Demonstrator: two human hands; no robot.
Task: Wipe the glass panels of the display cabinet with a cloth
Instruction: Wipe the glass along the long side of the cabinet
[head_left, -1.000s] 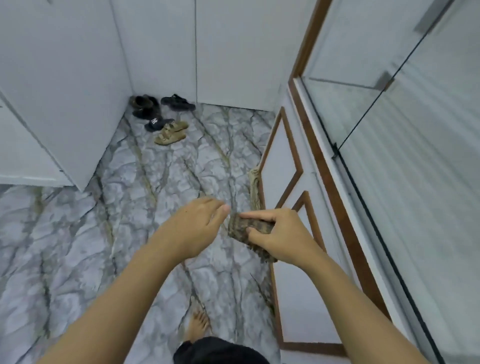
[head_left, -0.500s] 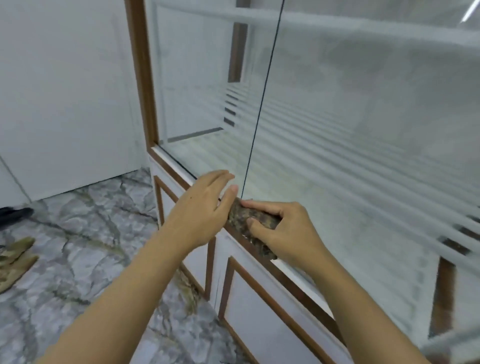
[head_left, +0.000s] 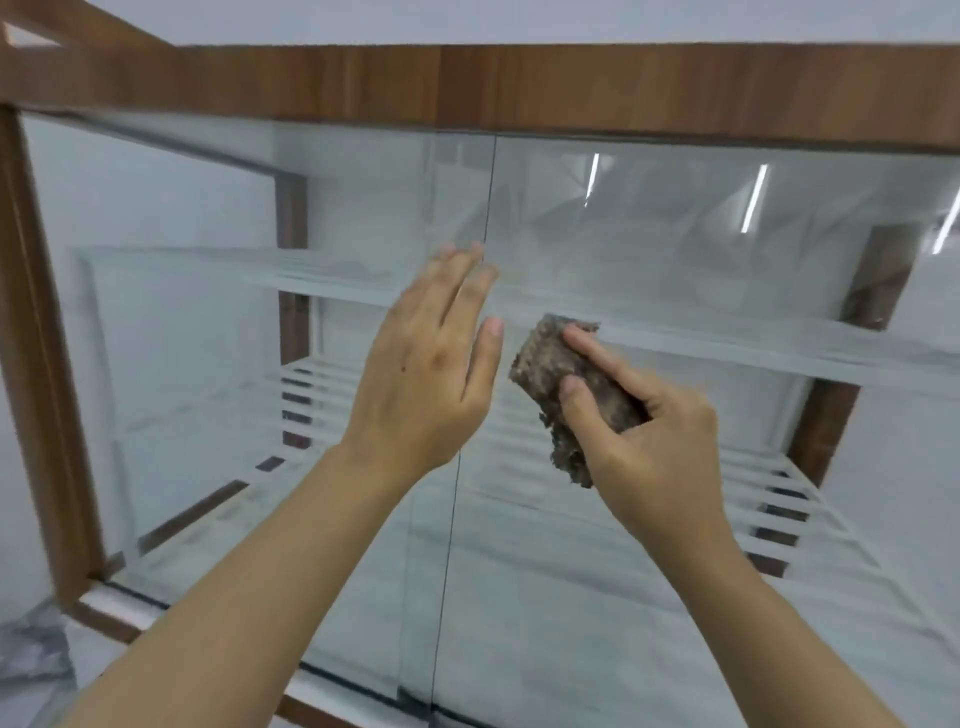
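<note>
The display cabinet fills the view, with a brown wooden frame (head_left: 467, 88) and two glass panels that meet at a thin vertical seam. My right hand (head_left: 649, 441) grips a folded brown mottled cloth (head_left: 550, 364) in front of the right glass panel (head_left: 727, 291), just right of the seam. My left hand (head_left: 426, 374) is raised with straight fingers before the left glass panel (head_left: 182, 312), its fingertips at the seam. I cannot tell whether hand or cloth touches the glass.
Glass shelves (head_left: 779, 348) run across the inside of the cabinet, with slatted white boards below. A wooden post (head_left: 36, 364) frames the left side. A patch of grey marble floor (head_left: 31, 660) shows at the bottom left.
My view swung from the floor and the cabinet's base up to the upper glass. Both hands rose with it; the left hand opened flat, and the right hand kept holding the cloth.
</note>
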